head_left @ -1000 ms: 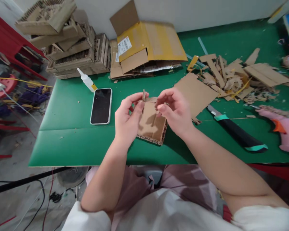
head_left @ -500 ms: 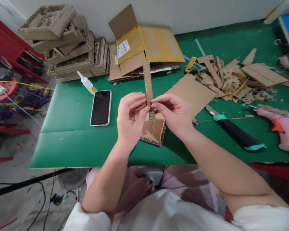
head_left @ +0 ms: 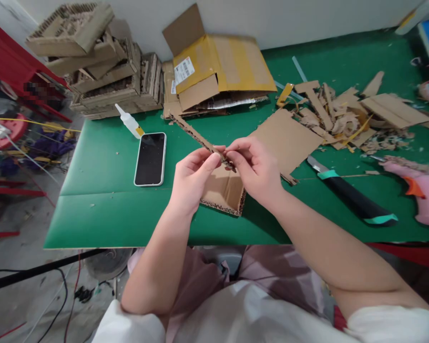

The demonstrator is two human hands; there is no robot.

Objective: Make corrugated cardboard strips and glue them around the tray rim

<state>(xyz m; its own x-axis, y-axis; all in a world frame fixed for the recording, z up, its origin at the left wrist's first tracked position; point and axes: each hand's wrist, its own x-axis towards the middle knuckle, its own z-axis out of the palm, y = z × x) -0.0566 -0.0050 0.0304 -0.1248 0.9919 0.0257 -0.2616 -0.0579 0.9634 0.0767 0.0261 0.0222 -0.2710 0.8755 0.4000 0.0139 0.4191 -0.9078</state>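
A narrow cardboard strip (head_left: 193, 133) slants from upper left down to my fingers, its corrugated edge showing. My left hand (head_left: 192, 175) pinches it near the lower end between thumb and fingers. At that same end, my right hand (head_left: 255, 166) has thumb and fingertips closed on the strip. Beneath both hands a small cardboard piece with raised corrugated edges (head_left: 223, 193) lies on the green table (head_left: 103, 214), partly hidden by them. A flat cardboard sheet (head_left: 289, 138) lies behind my right hand.
A phone (head_left: 150, 159) and glue bottle (head_left: 129, 123) lie left. Stacked cardboard trays (head_left: 107, 85) and a yellow-taped box (head_left: 243, 62) stand behind. Cardboard scraps (head_left: 339, 114), a utility knife (head_left: 353, 193) and a pink glue gun (head_left: 422, 190) are right.
The strip has swung from nearly upright to a slant toward the upper left, and its edge now shows. Both hands have turned slightly and still pinch its lower end.
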